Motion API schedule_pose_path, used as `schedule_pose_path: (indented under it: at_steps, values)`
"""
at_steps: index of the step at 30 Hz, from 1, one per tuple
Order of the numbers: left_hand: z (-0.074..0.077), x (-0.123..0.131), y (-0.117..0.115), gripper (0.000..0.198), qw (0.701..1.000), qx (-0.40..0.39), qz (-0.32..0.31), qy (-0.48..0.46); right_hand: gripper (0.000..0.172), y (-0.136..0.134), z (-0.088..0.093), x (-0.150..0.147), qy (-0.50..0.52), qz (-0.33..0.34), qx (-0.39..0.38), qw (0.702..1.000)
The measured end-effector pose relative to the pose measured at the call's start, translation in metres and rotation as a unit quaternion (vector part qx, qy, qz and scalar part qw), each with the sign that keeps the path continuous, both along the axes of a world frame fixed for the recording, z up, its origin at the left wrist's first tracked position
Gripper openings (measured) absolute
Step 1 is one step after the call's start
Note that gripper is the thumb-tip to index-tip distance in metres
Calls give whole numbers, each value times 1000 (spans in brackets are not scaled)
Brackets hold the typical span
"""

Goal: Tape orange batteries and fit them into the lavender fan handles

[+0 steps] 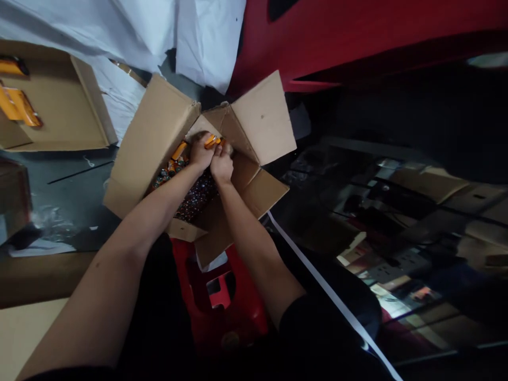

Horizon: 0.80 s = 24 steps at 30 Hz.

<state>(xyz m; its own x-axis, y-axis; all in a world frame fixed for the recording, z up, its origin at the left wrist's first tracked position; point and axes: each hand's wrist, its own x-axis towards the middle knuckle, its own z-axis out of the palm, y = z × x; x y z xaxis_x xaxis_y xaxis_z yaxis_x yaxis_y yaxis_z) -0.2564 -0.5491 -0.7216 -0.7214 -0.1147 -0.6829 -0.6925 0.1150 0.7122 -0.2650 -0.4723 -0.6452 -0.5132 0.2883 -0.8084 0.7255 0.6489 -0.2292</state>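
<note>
Both my arms reach into an open cardboard box [159,132] that rests on a red plastic stool [222,301]. My left hand [201,152] is closed around an orange cylindrical item [212,141] at the far side of the box. My right hand [222,165] sits right beside it with its fingers curled, touching the same orange item. The box holds several small orange and dark cylindrical pieces [174,161] packed together, partly hidden by my forearms.
A second open cardboard box [59,106] with orange packages [18,106] lies at the left. White sheets [159,32] cover the floor behind. A red vehicle body [357,32] stands at the upper right, dark clutter and cardboard [428,185] below it.
</note>
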Motion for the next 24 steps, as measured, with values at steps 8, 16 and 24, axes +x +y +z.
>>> schedule_pose_path:
  at_steps: [8,16,24]
  values:
    - [20,14,19,55,997,29,33,62,71,13,3,32,135,-55,-19,989]
    - [118,52,2,46,976,-36,31,213,79,-11,59,69,302,-114,-80,943]
    - [217,60,-140,46,930,-183,158,276,68,-145,126,61,402,68,-275,871]
